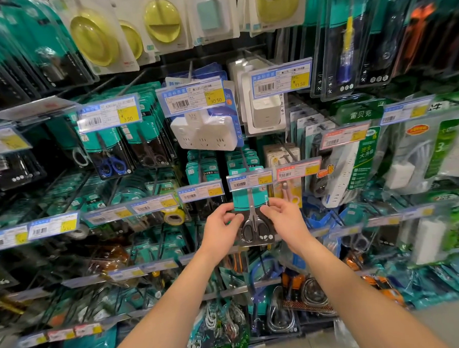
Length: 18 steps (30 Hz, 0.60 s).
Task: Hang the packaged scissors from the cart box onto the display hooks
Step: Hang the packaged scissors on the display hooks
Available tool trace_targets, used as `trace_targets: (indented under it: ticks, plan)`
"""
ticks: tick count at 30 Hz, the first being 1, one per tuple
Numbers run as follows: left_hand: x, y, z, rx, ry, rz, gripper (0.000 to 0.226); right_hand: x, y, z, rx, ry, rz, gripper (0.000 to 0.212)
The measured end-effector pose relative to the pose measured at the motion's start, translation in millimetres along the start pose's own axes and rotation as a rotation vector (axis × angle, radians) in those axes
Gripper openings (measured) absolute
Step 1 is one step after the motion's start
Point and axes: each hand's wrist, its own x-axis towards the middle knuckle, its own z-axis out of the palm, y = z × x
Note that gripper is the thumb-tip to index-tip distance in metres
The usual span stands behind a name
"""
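The packaged scissors [253, 220] are held upright before the display, pinched at the left edge by the left hand [221, 228] and at the right edge by the right hand [285, 219], each grip closed on the card. The card's top, tucked behind the price tag [250, 180], is best kept level so its hole is threaded onto the hook. The long axis is vertical, blades pointing up, handles down.

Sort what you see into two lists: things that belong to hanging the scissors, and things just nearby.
Job: packaged scissors, left hand, right hand, price tag on its hook.

Nearby: white power strip, tape roll, blue-handled scissors.
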Motion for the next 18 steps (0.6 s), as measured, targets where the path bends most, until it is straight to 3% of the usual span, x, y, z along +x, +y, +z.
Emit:
trace_targets:
  ticks: [4, 7, 10, 13, 18]
  plan:
    - [13, 3, 2, 0.048, 0.013, -0.057, 0.035, 15, -10, 4, -0.051, 0.074, 0.042, 0.01]
    - [18, -1, 2, 0.102, -0.019, -0.111, 0.031, 29, -11, 6, -0.151, 0.116, 0.075, 0.021]
    - [18, -3, 1, 0.186, -0.036, -0.11, 0.034, 40, -13, 8, -0.211, 0.134, 0.069, 0.005]
    - [17, -3, 0, 0.237, -0.024, -0.102, 0.042, 50, -11, 12, -0.265, 0.164, 0.066, 0.013]
    - [16, -2, -7, 0.33, -0.039, -0.018, 0.047, 79, 4, 18, -0.259, 0.221, 0.199, 0.043]
